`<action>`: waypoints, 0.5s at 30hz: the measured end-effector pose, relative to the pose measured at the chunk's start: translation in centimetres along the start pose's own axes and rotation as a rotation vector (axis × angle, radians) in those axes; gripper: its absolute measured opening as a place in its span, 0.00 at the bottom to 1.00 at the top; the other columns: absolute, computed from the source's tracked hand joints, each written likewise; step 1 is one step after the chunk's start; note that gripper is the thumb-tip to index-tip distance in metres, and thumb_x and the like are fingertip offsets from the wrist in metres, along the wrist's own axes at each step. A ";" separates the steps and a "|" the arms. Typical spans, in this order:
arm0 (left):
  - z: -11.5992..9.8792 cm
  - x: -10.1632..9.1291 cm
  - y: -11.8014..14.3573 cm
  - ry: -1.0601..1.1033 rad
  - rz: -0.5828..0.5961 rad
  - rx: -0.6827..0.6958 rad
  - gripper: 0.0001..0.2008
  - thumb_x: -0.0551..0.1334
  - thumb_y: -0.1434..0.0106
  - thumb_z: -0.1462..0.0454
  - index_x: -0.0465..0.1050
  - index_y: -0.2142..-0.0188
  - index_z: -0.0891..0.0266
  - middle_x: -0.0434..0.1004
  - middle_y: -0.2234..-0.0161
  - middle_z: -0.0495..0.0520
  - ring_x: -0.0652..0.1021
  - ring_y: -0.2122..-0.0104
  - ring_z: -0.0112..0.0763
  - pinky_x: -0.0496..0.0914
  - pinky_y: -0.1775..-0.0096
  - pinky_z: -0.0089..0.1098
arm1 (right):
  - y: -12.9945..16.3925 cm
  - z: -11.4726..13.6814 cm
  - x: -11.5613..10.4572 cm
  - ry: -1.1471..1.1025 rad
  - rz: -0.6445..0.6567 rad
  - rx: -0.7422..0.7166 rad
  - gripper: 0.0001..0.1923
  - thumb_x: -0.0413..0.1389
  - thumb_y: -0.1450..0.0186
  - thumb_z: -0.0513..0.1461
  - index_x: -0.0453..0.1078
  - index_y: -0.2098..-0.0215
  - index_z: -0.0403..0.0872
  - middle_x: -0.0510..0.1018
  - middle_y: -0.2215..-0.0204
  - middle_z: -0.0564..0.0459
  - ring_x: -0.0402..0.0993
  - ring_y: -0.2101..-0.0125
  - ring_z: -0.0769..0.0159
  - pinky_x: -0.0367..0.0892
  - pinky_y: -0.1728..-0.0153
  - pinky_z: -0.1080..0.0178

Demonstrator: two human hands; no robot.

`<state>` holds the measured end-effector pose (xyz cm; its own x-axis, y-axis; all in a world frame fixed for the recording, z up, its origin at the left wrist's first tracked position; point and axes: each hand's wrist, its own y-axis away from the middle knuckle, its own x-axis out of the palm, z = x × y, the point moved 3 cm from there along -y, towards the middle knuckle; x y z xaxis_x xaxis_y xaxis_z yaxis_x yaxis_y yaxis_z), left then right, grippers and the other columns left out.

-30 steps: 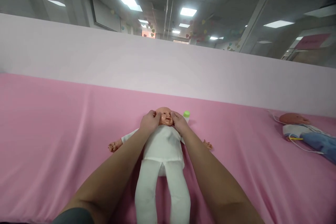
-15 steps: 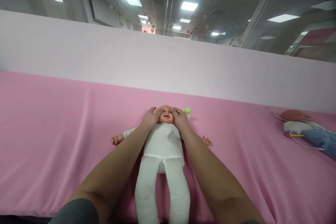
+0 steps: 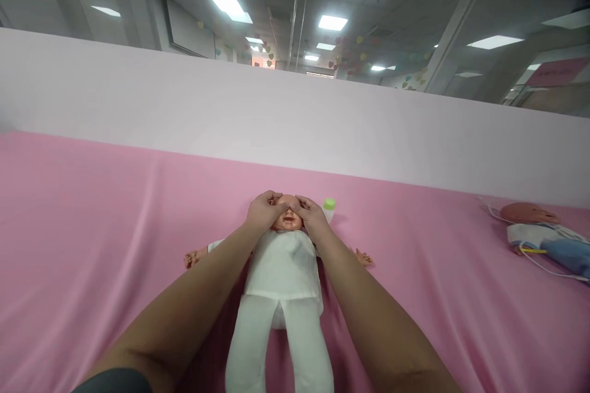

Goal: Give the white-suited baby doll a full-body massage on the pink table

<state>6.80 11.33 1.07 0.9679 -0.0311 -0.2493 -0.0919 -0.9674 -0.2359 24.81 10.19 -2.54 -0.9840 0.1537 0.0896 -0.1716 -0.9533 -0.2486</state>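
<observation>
My left hand (image 3: 262, 212) and right hand (image 3: 314, 220) cup the doll's head (image 3: 289, 221), grip spread, thumbs over its eyes; a green-capped bottle (image 3: 329, 204) sits at its three o'clock.

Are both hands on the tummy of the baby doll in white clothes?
No, the bare left hand and bare right hand touch the shiny plastic face of the white-clothed baby doll.
</observation>
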 end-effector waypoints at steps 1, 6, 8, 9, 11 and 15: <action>0.3 0.1 -0.1 0.062 -0.018 -0.001 0.21 0.73 0.45 0.55 0.81 0.53 0.58 0.85 0.52 0.58 0.84 0.52 0.46 0.77 0.49 0.41 | 0.0 -0.1 0.1 -0.014 0.002 0.015 0.32 0.72 0.46 0.52 0.78 0.46 0.52 0.83 0.47 0.48 0.79 0.45 0.51 0.73 0.41 0.48; 1.8 0.7 -0.2 0.253 -0.025 0.000 0.23 0.74 0.46 0.54 0.81 0.52 0.61 0.85 0.51 0.60 0.83 0.51 0.45 0.76 0.47 0.42 | 0.0 -0.2 0.2 -0.036 -0.045 0.040 0.32 0.73 0.47 0.52 0.78 0.47 0.51 0.83 0.48 0.48 0.79 0.46 0.53 0.73 0.42 0.49; 2.0 0.9 -0.2 0.300 -0.020 0.006 0.23 0.73 0.44 0.53 0.82 0.51 0.61 0.85 0.50 0.60 0.83 0.50 0.44 0.76 0.45 0.42 | 0.0 -0.2 0.1 -0.041 -0.060 0.039 0.30 0.71 0.45 0.53 0.78 0.48 0.50 0.84 0.48 0.47 0.79 0.46 0.54 0.71 0.40 0.49; 2.1 0.9 -0.2 0.320 -0.024 0.009 0.23 0.72 0.43 0.53 0.82 0.51 0.60 0.85 0.50 0.60 0.83 0.49 0.44 0.75 0.45 0.42 | 0.0 -0.2 0.1 -0.043 -0.066 0.041 0.29 0.70 0.43 0.54 0.79 0.48 0.49 0.84 0.48 0.47 0.79 0.46 0.54 0.71 0.39 0.49; 2.2 1.0 -0.1 0.341 -0.032 0.006 0.22 0.71 0.42 0.54 0.82 0.50 0.60 0.85 0.49 0.60 0.82 0.48 0.43 0.75 0.44 0.43 | 0.0 -0.4 -0.1 -0.048 -0.073 0.046 0.27 0.69 0.42 0.54 0.79 0.49 0.50 0.83 0.46 0.47 0.78 0.44 0.55 0.68 0.37 0.49; 2.2 0.8 0.0 0.383 -0.033 0.000 0.21 0.70 0.42 0.55 0.83 0.50 0.59 0.84 0.47 0.59 0.81 0.46 0.44 0.74 0.42 0.43 | 0.2 -0.8 -0.3 -0.097 -0.059 0.074 0.29 0.69 0.41 0.52 0.78 0.45 0.52 0.80 0.42 0.49 0.76 0.42 0.54 0.69 0.37 0.48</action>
<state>7.01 11.91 -1.22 0.9876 -0.0919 0.1272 -0.0596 -0.9694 -0.2380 25.06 10.18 -3.41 -0.9625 0.1881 0.1954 -0.2220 -0.9604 -0.1687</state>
